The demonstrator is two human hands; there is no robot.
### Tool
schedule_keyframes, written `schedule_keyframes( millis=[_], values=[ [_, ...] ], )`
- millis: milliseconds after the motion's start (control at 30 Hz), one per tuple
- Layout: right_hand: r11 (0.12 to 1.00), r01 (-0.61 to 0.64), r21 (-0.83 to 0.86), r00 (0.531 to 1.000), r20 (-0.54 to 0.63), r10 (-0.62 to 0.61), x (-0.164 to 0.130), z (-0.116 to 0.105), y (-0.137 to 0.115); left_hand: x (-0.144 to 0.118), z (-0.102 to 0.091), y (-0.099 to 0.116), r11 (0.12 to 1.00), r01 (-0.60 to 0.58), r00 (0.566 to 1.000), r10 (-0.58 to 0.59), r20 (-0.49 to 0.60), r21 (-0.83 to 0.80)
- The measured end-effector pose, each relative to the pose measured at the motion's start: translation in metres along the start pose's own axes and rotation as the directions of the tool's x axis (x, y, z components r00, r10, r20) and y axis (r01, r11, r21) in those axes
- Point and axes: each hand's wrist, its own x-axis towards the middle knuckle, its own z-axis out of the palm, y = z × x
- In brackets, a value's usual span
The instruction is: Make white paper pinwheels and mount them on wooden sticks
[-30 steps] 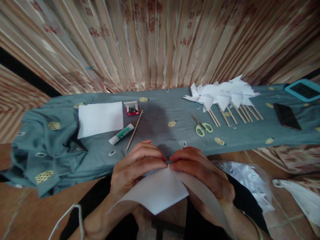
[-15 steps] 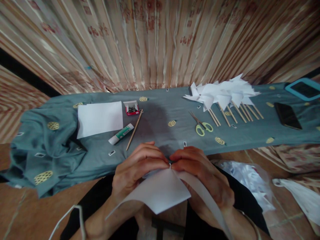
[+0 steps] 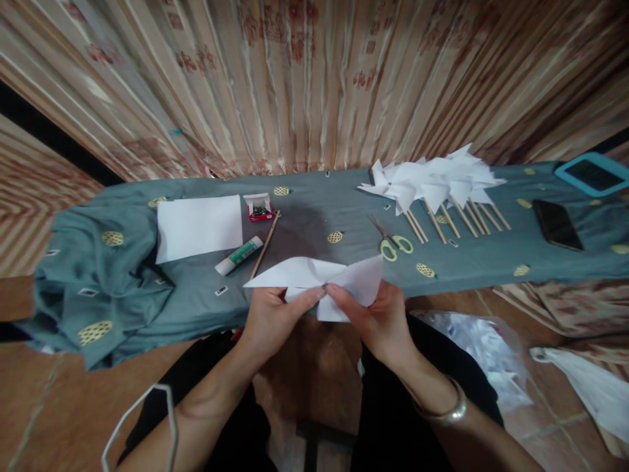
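Above the near edge of the cloth-covered table [image 3: 304,223], left hand [image 3: 269,322] and right hand [image 3: 381,318] pinch the folded paper pinwheel [image 3: 314,275] at its centre; the flaps should stay pressed together squarely there.

Paper, cloth, wood and plastic

The pinwheel [image 3: 319,278] pinched between the left hand [image 3: 272,318] and right hand [image 3: 381,318] is matt white paper, like the sheet [image 3: 199,226] and the finished pile [image 3: 432,180] on bare wooden sticks [image 3: 462,219]. The cover [image 3: 304,262] is soft matt grey-green cloth, creased. The scissors [image 3: 393,242] have dull metal blades and smooth plastic handles. The phone [image 3: 557,225] looks glossy; the bangle [image 3: 445,410] is shiny metal.
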Motion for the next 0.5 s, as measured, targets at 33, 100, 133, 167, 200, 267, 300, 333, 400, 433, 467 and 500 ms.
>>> schedule_keyframes(
  millis=[33,100,133,167,200,267,300,333,400,433,467,500],
  values=[
    [1.000,-0.012,0.011,1.000,0.004,0.012,0.002,0.000,0.002,0.001,0.001,-0.001,1.000,0.018,1.000,-0.018,0.000,-0.007],
    [0.998,-0.034,0.046,0.999,0.009,0.034,0.006,0.001,0.007,0.003,0.003,-0.003,0.998,0.053,0.999,-0.053,-0.002,-0.028],
    [0.997,-0.044,0.062,0.999,0.014,0.044,0.008,0.001,0.009,0.004,0.004,-0.004,0.997,0.069,0.998,-0.069,-0.002,-0.038],
    [0.996,-0.049,0.078,0.999,0.018,0.048,0.010,0.002,0.011,0.004,0.005,-0.005,0.996,0.081,0.997,-0.081,-0.005,-0.047],
    [0.994,-0.052,0.094,0.999,0.019,0.050,0.011,0.002,0.013,0.004,0.006,-0.006,0.995,0.086,0.996,-0.087,-0.007,-0.054],
    [0.992,-0.057,0.108,0.998,0.016,0.056,0.014,0.003,0.016,0.005,0.007,-0.007,0.994,0.084,0.996,-0.084,-0.004,-0.071],
    [0.992,-0.060,0.110,0.998,0.009,0.060,0.014,0.003,0.016,0.005,0.008,-0.008,0.993,0.085,0.996,-0.086,-0.002,-0.080],
    [0.992,-0.065,0.110,0.998,0.005,0.065,0.015,0.004,0.016,0.005,0.008,-0.009,0.992,0.093,0.996,-0.094,-0.003,-0.089],
    [0.990,-0.076,0.120,0.997,0.003,0.076,0.015,0.003,0.016,0.007,0.008,-0.012,0.987,0.129,0.991,-0.131,-0.015,-0.090],
    [0.987,-0.082,0.138,0.997,0.008,0.081,0.016,0.003,0.015,0.008,0.008,-0.013,0.985,0.152,0.988,-0.155,-0.030,-0.086],
    [0.983,-0.091,0.162,0.996,0.016,0.090,0.016,0.002,0.014,0.009,0.007,-0.015,0.982,0.171,0.983,-0.175,-0.046,-0.083],
    [0.977,-0.107,0.187,0.994,0.028,0.103,0.016,0.001,0.014,0.010,0.007,-0.016,0.979,0.186,0.980,-0.191,-0.060,-0.084]
  ],
)
